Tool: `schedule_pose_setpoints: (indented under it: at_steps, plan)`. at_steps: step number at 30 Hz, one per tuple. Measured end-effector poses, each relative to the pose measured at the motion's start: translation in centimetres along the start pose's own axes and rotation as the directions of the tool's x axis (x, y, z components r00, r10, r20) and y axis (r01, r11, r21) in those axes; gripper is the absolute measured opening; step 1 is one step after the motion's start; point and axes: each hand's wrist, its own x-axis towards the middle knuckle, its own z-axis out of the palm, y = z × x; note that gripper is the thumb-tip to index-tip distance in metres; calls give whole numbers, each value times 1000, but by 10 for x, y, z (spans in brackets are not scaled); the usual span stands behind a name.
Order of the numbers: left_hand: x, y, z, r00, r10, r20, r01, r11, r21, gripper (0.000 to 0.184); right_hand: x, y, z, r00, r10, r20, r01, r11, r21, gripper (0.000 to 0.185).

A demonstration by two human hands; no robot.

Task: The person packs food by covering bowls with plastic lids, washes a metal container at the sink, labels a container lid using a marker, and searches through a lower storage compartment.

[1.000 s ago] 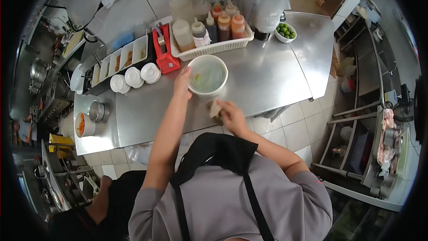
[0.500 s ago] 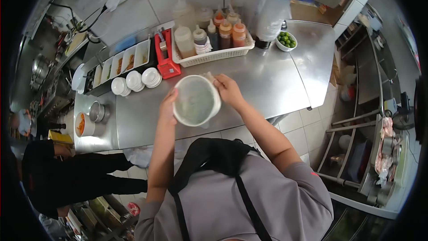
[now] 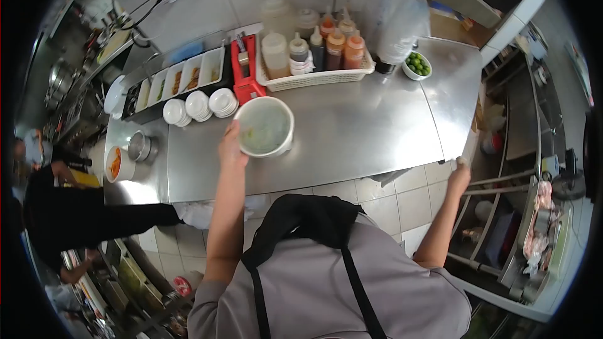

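My left hand (image 3: 232,145) grips the left rim of a round white tub (image 3: 266,127) over the steel counter. A translucent cover or film seems to lie over its top, and something greenish shows dimly through it. Away from the tub, my right hand (image 3: 460,179) is out past the counter's right front corner, its fingers closed. A small pale bit shows at those fingertips, too small to name. Behind the tub is a red device (image 3: 246,70), with stacks of small white dishes (image 3: 198,105) to its left.
A white basket (image 3: 317,80) of sauce bottles stands by the wall, beside a bowl of green limes (image 3: 416,66). Food trays (image 3: 182,81) and a metal pot (image 3: 139,145) are at left. A person in black (image 3: 69,213) stands at far left; a steel rack (image 3: 496,213) is at right.
My right hand has let go of the tub's side and swung far right, beyond the counter corner. My left hand still holds the tub, now slightly higher in view.
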Motion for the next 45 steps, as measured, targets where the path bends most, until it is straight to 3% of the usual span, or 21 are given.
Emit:
schedule_pose_setpoints:
  at_steps: [1, 3, 4, 6, 7, 10, 11, 12, 13, 15, 18, 19, 22, 25, 26, 30, 33, 36, 39, 42, 45]
  plan:
    - [2, -7, 5, 1000, 4, -30, -4, 1000, -6, 35, 9, -28, -19, 988, 153, 2, -150, 968, -199, 22]
    - [-2, -19, 13, 1000, -8, 24, 8, 1000, -20, 32, 18, -95, -20, 980, 69, 186, -78, 996, 44, 22]
    - [-6, -25, 19, 1000, -2, -2, 2, 1000, 1, 33, 27, -96, 7, 916, 187, 356, -279, 933, 228, 20]
    - [-10, -39, 29, 996, 83, -10, -81, 990, 116, 37, 31, -140, 42, 900, -250, 357, 267, 964, 0, 24]
    - [-11, -48, 31, 987, 158, 9, -156, 965, 211, 39, 19, -186, 47, 909, -277, 310, 316, 945, -84, 27]
    - [-18, -51, 45, 964, 261, 44, -256, 880, 399, 46, 8, -298, 105, 733, -666, 136, 553, 701, 451, 30]
    - [-22, -50, 48, 961, 272, 50, -264, 853, 450, 49, -8, -352, 109, 737, -568, 366, 144, 662, 736, 24]
    - [-5, -65, 37, 943, 324, 75, -318, 812, 489, 53, -13, -398, 115, 620, -665, 417, 179, 637, 750, 23]
    - [0, -68, 26, 953, 292, 78, -293, 830, 474, 52, -17, -437, 122, 455, -622, 637, -117, 667, 735, 26]
    - [4, -62, 8, 968, 233, 89, -248, 863, 439, 51, -20, -483, 182, 359, -534, 765, -9, 818, 575, 27]
    - [-29, -24, -8, 971, 224, 88, -237, 832, 502, 50, -19, -512, 239, 402, -519, 755, 321, 852, 414, 24]
    - [-35, -13, -18, 969, 238, 70, -242, 847, 473, 48, -20, -521, 234, 380, -458, 804, 187, 889, 419, 21]
    - [-50, 13, -47, 967, 255, 5, -235, 884, 405, 44, -15, -528, 236, 217, -239, 946, -318, 899, 300, 19]
    - [-56, 34, -63, 967, 252, -40, -215, 891, 400, 40, -24, -522, 239, 294, -240, 925, -462, 812, 357, 18]
    - [-55, 39, -64, 967, 250, -45, -213, 893, 396, 39, -24, -520, 235, 262, -313, 913, -621, 670, 408, 16]
    - [-33, 46, -61, 976, 212, 49, -216, 914, 343, 38, -39, -508, 161, 244, -482, 841, -639, 572, 514, 21]
    - [6, 47, -50, 982, 150, 118, -182, 921, 344, 40, -97, -471, 112, 430, -558, 710, -271, 670, 691, 25]
    - [45, 51, -28, 980, 111, 164, -185, 812, 553, 42, -144, -420, 66, 334, -656, 677, -133, 678, 723, 27]
    - [74, 53, 3, 979, 116, 170, -205, 626, 753, 46, -184, -392, 19, 119, -665, 737, -355, 665, 657, 21]
    - [100, 50, 29, 928, 264, 262, -292, 78, 953, 45, -201, -385, 13, 77, -661, 747, -439, 650, 621, 19]
    - [98, 49, 36, 915, 231, 331, -356, 76, 931, 38, -201, -384, 18, 88, -675, 733, -409, 646, 644, 20]
